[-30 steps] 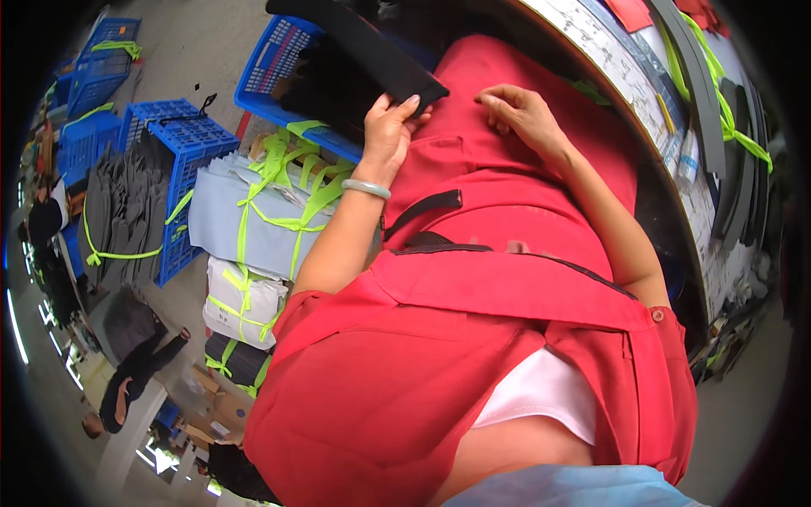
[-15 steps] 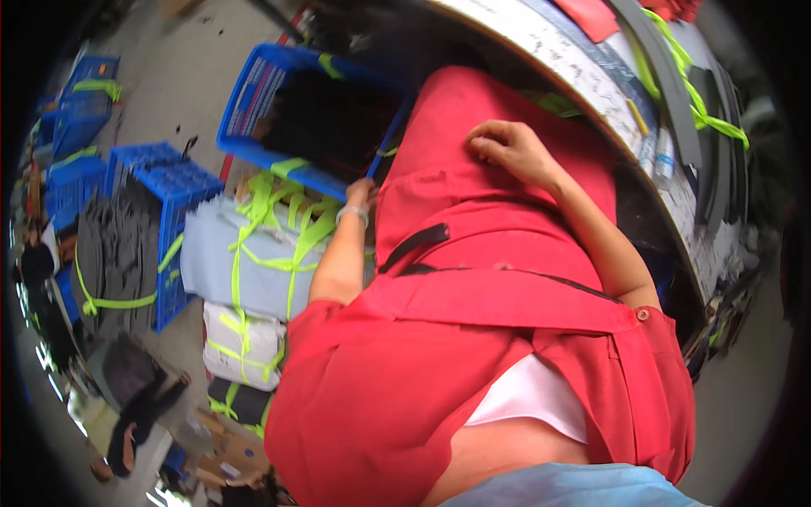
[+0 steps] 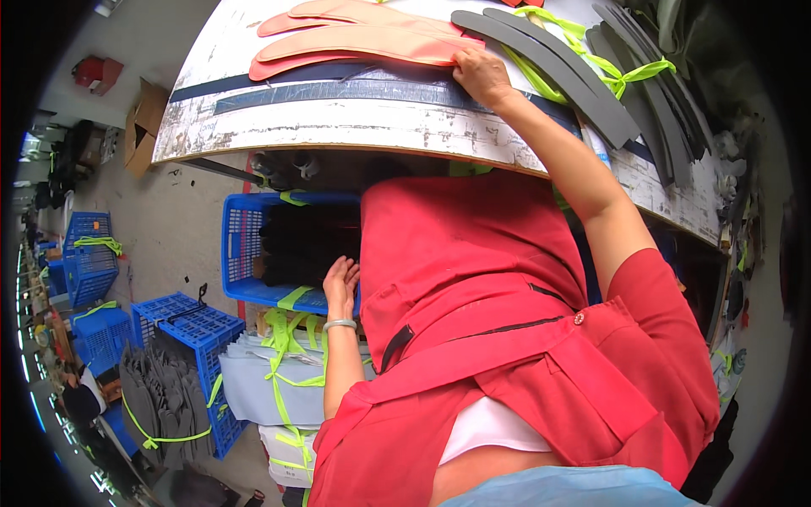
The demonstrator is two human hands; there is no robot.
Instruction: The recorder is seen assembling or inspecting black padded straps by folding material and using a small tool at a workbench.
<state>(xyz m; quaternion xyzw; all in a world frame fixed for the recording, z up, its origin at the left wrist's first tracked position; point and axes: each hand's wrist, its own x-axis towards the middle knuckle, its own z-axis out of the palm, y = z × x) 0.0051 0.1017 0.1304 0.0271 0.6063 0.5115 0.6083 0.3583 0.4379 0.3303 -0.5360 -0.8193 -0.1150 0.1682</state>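
At the table's front, my right hand [image 3: 481, 78] is closed on the right end of the lower of the coral curved cloth strips [image 3: 363, 42]. Its fingertips are partly hidden by the hand. The strips lie flat in two overlapping groups. My left hand [image 3: 341, 283], a pale bangle at its wrist, is beside my lap at the right end of a blue plastic crate [image 3: 258, 291]. Its fingers are apart and hold nothing. Dark folded cloth [image 3: 308, 245] fills part of that crate.
The worn white table [image 3: 338, 135] curves across the front. Grey curved strips [image 3: 549, 68], some tied with neon-green bands, lie to its right. Left of me stand pale blue bundled cloth [image 3: 270, 380], another blue crate [image 3: 182, 317] and tied dark grey pieces [image 3: 165, 397]. A cardboard box [image 3: 144, 127] sits beyond.
My view has swung up toward the table. My right hand has gone from above my lap to the coral strips and closed on one. My left hand has come off the crate's rim.
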